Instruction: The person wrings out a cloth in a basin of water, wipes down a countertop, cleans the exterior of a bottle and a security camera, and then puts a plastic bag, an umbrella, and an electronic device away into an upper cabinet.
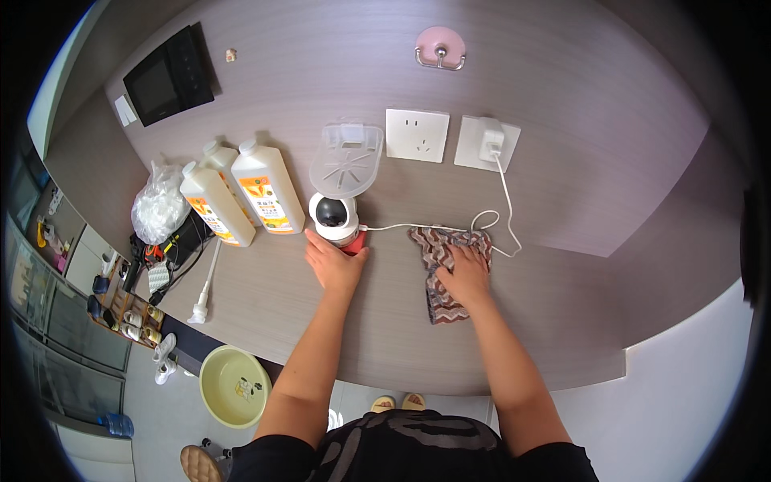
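Note:
My left hand is at the base of a white dome camera, fingers spread around a red block beneath it; whether it grips is hard to tell. Flat on a brown zigzag-patterned cloth lies my right hand, fingers slightly apart. The cloth rests on the wood-look countertop. A white cable runs from the camera past the cloth's top edge, loops, and rises to a white plug adapter in the wall socket.
Several white bottles with orange labels stand left of the camera, near a plastic bag, black cables and a white pump nozzle. A clear plastic tray hangs above the camera. Below the counter's left edge sits a yellow-green basin.

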Tool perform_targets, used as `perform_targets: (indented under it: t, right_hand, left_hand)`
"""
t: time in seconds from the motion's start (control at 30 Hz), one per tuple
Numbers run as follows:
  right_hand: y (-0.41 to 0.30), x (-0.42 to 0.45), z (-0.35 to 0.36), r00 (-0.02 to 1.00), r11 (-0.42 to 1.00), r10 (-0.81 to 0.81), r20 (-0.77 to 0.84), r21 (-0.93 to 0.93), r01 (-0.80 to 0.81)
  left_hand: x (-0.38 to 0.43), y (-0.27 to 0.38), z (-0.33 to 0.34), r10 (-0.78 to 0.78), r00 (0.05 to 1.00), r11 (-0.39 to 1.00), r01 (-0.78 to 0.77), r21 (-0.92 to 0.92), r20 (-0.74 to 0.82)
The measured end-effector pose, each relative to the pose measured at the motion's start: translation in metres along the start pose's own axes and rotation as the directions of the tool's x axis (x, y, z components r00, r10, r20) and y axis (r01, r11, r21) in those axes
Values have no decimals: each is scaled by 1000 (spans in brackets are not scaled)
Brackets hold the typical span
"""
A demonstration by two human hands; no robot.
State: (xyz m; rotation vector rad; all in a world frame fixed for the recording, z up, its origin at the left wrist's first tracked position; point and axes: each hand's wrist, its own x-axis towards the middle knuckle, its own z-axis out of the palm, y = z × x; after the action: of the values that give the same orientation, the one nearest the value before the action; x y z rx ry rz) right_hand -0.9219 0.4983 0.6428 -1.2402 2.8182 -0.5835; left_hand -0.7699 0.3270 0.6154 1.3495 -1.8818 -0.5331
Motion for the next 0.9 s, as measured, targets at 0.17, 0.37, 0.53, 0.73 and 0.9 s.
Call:
perform_targets:
  t: [0.17,0.37,0.53,0.73,0.9]
  right_hand:
    - [33,-31,0,968,983,-119,-221,113,147]
    - [33,-79,-22,946,941,-212,-246,210,266]
    - [28,-112,-26,930,901,-300,-212,257,349]
    - [22,-130,-32,906,874,-357,-227,261,410]
    - [22,-130,-31,898,869,-372,-234,252,426]
  left_hand:
    - [-13,12,-1,24,997,1000,-22,-20,71]
    - [-33,27,6,168,982,986,-166,-25,87]
    - [-49,45,17,209,969,978,-204,-50,135]
    - [-63,65,28,295,946,955,-287,-74,138]
    - [-73,82,34,282,943,958,-266,-108,177]
